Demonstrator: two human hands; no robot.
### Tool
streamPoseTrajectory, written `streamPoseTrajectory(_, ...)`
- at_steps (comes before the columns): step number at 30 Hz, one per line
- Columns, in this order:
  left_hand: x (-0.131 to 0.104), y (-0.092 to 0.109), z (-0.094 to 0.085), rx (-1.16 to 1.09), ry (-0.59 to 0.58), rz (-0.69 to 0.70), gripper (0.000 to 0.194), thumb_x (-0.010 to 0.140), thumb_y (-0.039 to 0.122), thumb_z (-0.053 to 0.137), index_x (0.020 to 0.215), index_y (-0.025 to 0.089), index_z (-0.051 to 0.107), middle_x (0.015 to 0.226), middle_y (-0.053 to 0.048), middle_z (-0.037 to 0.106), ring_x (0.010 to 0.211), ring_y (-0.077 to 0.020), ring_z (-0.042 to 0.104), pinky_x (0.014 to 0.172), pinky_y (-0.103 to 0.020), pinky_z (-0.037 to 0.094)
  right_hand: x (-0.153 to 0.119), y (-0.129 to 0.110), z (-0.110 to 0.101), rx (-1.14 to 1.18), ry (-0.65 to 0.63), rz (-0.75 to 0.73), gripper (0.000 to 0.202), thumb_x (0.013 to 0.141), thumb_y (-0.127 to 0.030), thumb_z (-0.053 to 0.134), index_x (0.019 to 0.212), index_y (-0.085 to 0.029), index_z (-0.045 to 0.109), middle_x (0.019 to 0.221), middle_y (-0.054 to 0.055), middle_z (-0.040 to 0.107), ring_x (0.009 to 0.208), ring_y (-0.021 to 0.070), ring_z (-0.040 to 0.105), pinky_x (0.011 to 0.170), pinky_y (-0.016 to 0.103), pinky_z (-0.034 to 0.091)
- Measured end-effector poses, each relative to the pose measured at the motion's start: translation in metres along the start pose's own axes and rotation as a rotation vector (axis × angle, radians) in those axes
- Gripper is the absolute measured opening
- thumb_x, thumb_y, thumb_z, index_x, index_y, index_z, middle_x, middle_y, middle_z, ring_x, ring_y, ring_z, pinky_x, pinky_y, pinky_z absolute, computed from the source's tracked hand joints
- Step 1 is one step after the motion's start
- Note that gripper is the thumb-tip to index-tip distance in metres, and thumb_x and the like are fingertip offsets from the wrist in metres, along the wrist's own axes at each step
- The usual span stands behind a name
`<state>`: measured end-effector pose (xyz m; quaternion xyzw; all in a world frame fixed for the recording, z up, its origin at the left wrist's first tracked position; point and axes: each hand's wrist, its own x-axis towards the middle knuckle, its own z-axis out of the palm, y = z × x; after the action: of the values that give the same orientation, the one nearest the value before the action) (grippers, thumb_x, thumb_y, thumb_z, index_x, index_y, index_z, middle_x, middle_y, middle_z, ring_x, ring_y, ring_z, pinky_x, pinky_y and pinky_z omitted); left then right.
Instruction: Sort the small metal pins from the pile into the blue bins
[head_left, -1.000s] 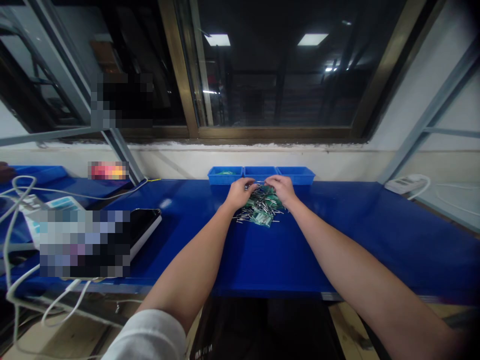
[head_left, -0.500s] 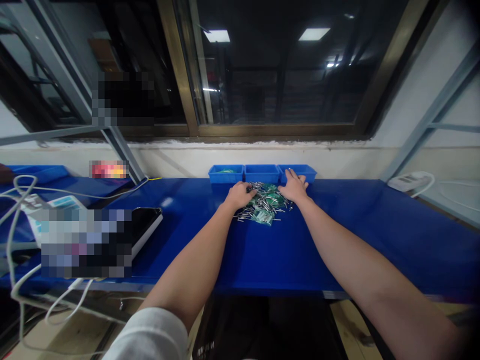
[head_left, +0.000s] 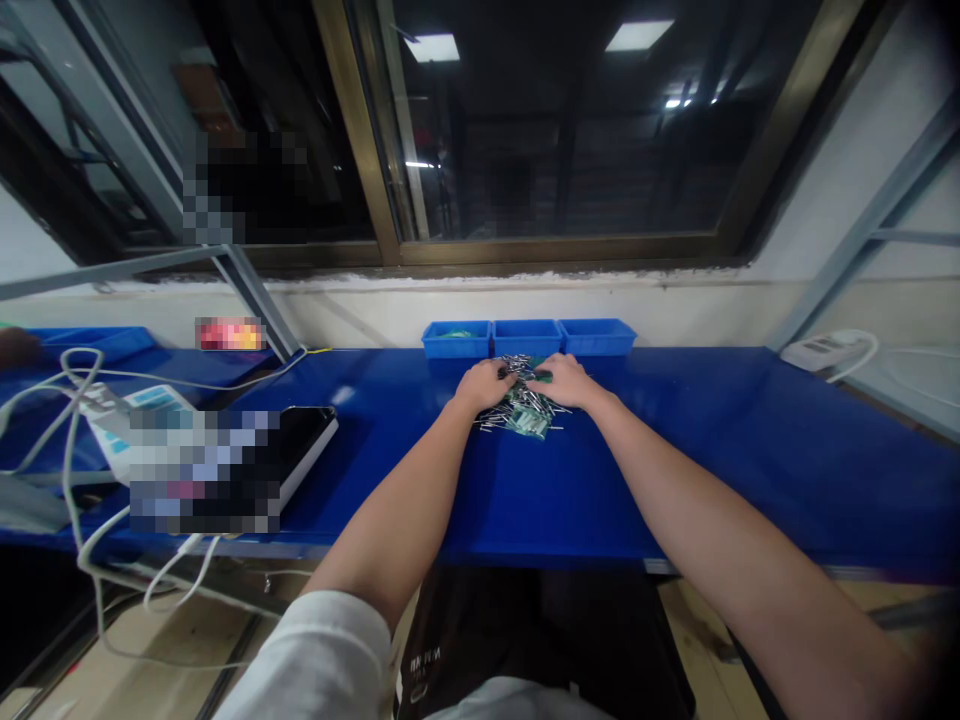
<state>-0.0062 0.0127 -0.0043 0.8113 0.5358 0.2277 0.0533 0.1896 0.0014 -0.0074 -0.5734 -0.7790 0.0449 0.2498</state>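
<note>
A loose heap of thin metal pins, resembling rivets (head_left: 517,410), lies on the blue table, mixed with small green-tinted clear bags (head_left: 529,421). My left hand (head_left: 478,388) touches the heap's left side, thumb and fingers apart. From the right, my right hand (head_left: 566,382) reaches over the heap with its thumb apart from its bent fingers. Some fingertips are hidden among the pins, and I see nothing clearly gripped. Behind the heap stand three blue bins: a left bin (head_left: 457,345) with some green material, a middle bin (head_left: 526,343) and a right bin (head_left: 598,342).
The blue table (head_left: 405,400) runs below a window. At left are a pixelated device with a dark top (head_left: 307,425) and white cables (head_left: 75,450). A white power strip (head_left: 825,350) lies at far right. Another person's blurred hand (head_left: 19,347) shows at the left edge.
My right hand has come from the right bin's front edge down and left onto the heap. The left hand stays at the heap's left side. The camera view has shifted slightly.
</note>
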Motion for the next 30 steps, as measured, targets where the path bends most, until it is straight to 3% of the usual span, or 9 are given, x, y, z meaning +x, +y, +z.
streamPoseTrajectory(5, 0.0, 0.0, 0.002, -0.009, -0.002, 0.003, 0.042, 0.083, 0.047, 0.048, 0.111, 0.02, 0.063, 0.118, -0.012, 0.062, 0.105, -0.0248, 0.059, 0.09, -0.033, 0.043, 0.002, -0.001, 0.003, 0.048, 0.055, -0.064, 0.029, 0.075, -0.043, 0.06, 0.087, -0.02, 0.073, 0.091, 0.008, 0.065, 0.089, 0.0219, 0.056, 0.086, 0.034, 0.04)
streamPoseTrajectory(13, 0.0, -0.001, 0.003, -0.004, 0.008, 0.011, 0.037, 0.083, 0.046, 0.049, 0.106, 0.021, 0.065, 0.112, -0.01, 0.064, 0.101, -0.0235, 0.06, 0.087, -0.032, 0.044, 0.0, -0.009, -0.003, 0.141, 0.125, -0.079, 0.017, 0.071, -0.033, 0.063, 0.076, -0.021, 0.074, 0.078, 0.004, 0.068, 0.074, 0.0191, 0.06, 0.074, 0.031, 0.044)
streamPoseTrajectory(20, -0.007, 0.014, -0.008, -0.064, 0.182, 0.208, 0.036, 0.084, 0.039, 0.049, 0.107, 0.016, 0.063, 0.103, -0.009, 0.066, 0.097, -0.0216, 0.059, 0.089, -0.031, 0.043, 0.006, -0.01, -0.004, 0.708, 0.197, 0.082, 0.018, 0.064, -0.035, 0.067, 0.068, -0.017, 0.068, 0.06, 0.002, 0.065, 0.058, 0.0154, 0.056, 0.062, 0.03, 0.045)
streamPoseTrajectory(23, -0.01, 0.022, -0.013, -0.131, 0.173, 0.301, 0.034, 0.085, 0.039, 0.049, 0.104, 0.016, 0.065, 0.098, -0.007, 0.067, 0.092, -0.0193, 0.059, 0.085, -0.029, 0.043, 0.007, -0.013, -0.005, 0.933, 0.186, 0.112, 0.023, 0.061, -0.038, 0.069, 0.066, -0.017, 0.063, 0.059, 0.002, 0.064, 0.054, 0.0133, 0.053, 0.056, 0.028, 0.044)
streamPoseTrajectory(30, -0.01, 0.027, -0.014, -0.129, 0.141, 0.307, 0.037, 0.091, 0.038, 0.039, 0.082, 0.016, 0.068, 0.082, -0.006, 0.067, 0.078, -0.0162, 0.059, 0.075, -0.026, 0.042, 0.006, -0.021, -0.007, 1.07, 0.167, 0.148, 0.028, 0.057, -0.039, 0.073, 0.07, -0.017, 0.061, 0.065, 0.003, 0.065, 0.055, 0.0117, 0.052, 0.052, 0.025, 0.041)
